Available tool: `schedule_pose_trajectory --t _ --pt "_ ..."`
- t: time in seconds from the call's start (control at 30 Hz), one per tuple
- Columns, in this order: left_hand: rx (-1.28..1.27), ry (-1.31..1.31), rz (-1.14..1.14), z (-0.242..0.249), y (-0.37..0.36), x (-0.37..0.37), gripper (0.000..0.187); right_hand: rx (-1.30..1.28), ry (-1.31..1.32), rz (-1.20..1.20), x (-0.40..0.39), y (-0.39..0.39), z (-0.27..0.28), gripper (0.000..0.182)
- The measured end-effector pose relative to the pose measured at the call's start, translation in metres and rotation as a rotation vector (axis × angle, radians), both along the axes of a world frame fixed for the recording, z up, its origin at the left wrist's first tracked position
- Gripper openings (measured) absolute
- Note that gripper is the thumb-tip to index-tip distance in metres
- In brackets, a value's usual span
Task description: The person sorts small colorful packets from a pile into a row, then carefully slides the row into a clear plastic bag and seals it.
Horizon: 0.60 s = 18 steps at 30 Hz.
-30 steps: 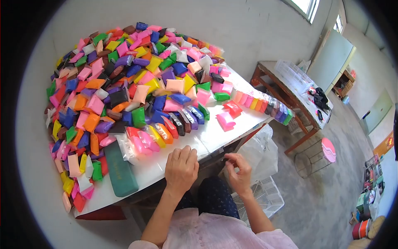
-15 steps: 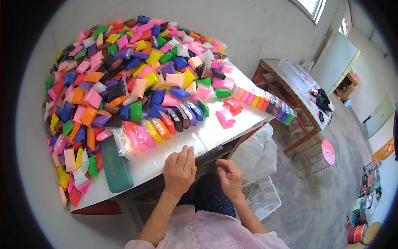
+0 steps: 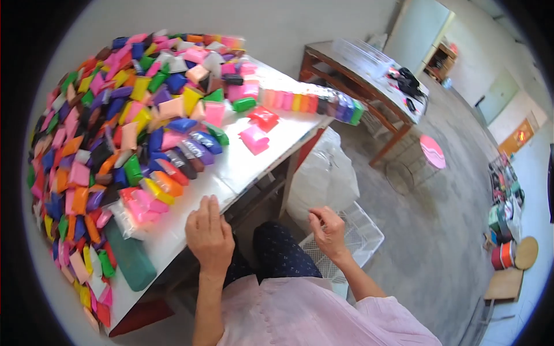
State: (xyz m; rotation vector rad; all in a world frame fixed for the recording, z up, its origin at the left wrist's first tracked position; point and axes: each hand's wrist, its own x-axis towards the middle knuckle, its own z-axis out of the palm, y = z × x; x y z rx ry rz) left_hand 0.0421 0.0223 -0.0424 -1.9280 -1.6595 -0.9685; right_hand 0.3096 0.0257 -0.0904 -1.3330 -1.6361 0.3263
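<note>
Swinging rightward, the head view is being turned, so the packet heap (image 3: pixel 95 155) is being shown farther left in the frame. At lower centre, the left hand (image 3: pixel 210 237) is being held with fingers loosely extended beside the table (image 3: pixel 228 174), nothing seen gripped. The right hand (image 3: pixel 329 233), now wider apart, is being kept curled near the white basket (image 3: pixel 369 222); whether anything is being pinched cannot be told. The packet row (image 3: pixel 168 183), left of centre, is being left untouched.

Illumination is bright, with glare on the counter (image 3: pixel 232 172), shadow beneath it, slight blur on the packets (image 3: pixel 140 89), and fisheye curvature inside black corners.
</note>
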Motion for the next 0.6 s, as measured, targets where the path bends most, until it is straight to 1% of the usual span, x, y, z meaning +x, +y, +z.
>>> schedule_pose_trajectory --t 0.03,0.1,0.13,0.17,0.2,0.27,0.33,0.37,0.43,0.47,0.53,0.57,0.6 --pt "0.009 -0.020 -0.019 0.003 -0.002 0.004 0.045 -0.029 -0.020 -0.112 0.012 -0.006 -0.012 0.016" --pt "0.029 -0.058 -0.042 0.006 -0.007 0.011 0.044 -0.043 -0.111 -0.256 0.036 -0.004 -0.038 0.026" --pt "0.031 -0.077 -0.104 0.006 -0.009 0.018 0.044 -0.050 -0.156 -0.323 0.046 -0.005 -0.051 0.031" --pt "0.035 -0.095 -0.167 0.006 -0.013 0.030 0.043 -0.131 -0.112 -0.320 0.050 -0.003 -0.052 0.043" --pt "0.042 -0.113 -0.229 0.007 -0.015 0.042 0.042 0.002 -0.197 -0.402 0.052 0.003 -0.043 0.045" --pt "-0.108 -0.146 -0.432 0.009 -0.012 0.066 0.035 0.274 -0.372 -0.554 0.058 0.024 -0.021 0.047" --pt "-0.378 -0.371 -0.564 0.001 -0.005 0.089 0.035 0.299 -0.374 -0.610 0.068 0.055 -0.013 0.048" --pt "-0.514 -0.502 -0.587 -0.010 0.000 0.099 0.037 0.312 -0.374 -0.639 0.074 0.064 -0.015 0.049" --pt "-0.784 -0.757 -0.621 -0.035 0.015 0.116 0.043 -0.021 -0.324 -0.535 0.091 0.081 -0.047 0.043" --pt "-0.844 -0.768 -0.608 -0.042 0.023 0.121 0.044 -0.183 -0.295 -0.478 0.098 0.089 -0.061 0.041" --pt "-0.973 -0.793 -0.583 -0.056 0.038 0.133 0.046 -0.192 -0.319 -0.421 0.098 0.084 -0.080 0.034" --pt "-1.054 -0.825 -0.597 -0.064 0.046 0.137 0.051 -0.198 -0.333 -0.394 0.095 0.076 -0.087 0.031" --pt "-1.057 -0.865 -0.609 -0.074 0.052 0.144 0.052 -0.117 -0.314 -0.381 0.088 0.066 -0.089 0.028"
